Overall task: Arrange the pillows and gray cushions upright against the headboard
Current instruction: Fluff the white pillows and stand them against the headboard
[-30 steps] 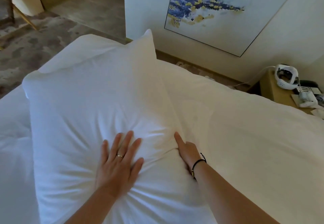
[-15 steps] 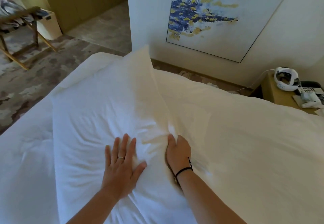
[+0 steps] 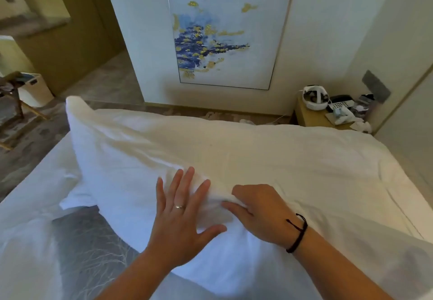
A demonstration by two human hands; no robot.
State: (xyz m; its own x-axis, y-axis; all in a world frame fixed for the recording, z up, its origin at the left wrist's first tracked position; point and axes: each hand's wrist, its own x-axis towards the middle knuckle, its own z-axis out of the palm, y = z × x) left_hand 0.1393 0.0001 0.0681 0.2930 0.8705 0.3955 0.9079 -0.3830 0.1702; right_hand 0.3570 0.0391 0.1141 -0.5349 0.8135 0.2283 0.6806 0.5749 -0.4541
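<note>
A big white pillow (image 3: pixel 121 163) lies raised on its edge across the bed, its far corner pointing up at the left. My left hand (image 3: pixel 182 213) rests flat on its near face with fingers spread. My right hand (image 3: pixel 260 208) pinches the pillow's edge between thumb and fingers, just right of the left hand. A gray cushion (image 3: pixel 91 248) with a pale branching pattern shows under the pillow at the lower left. A second white pillow (image 3: pixel 72 201) peeks out beneath the raised one. No headboard is in view.
The white duvet (image 3: pixel 316 170) covers the bed to the right. A bedside table (image 3: pixel 311 116) at the far right holds a headset, a phone and small items. A framed painting (image 3: pixel 225 30) hangs on the wall ahead. A luggage rack (image 3: pixel 11 102) stands at left.
The pillow has been tipped and swung so it now lies crosswise, uncovering the gray cushion. My right hand has shifted from pressing its side to pinching its edge. The view has tilted up.
</note>
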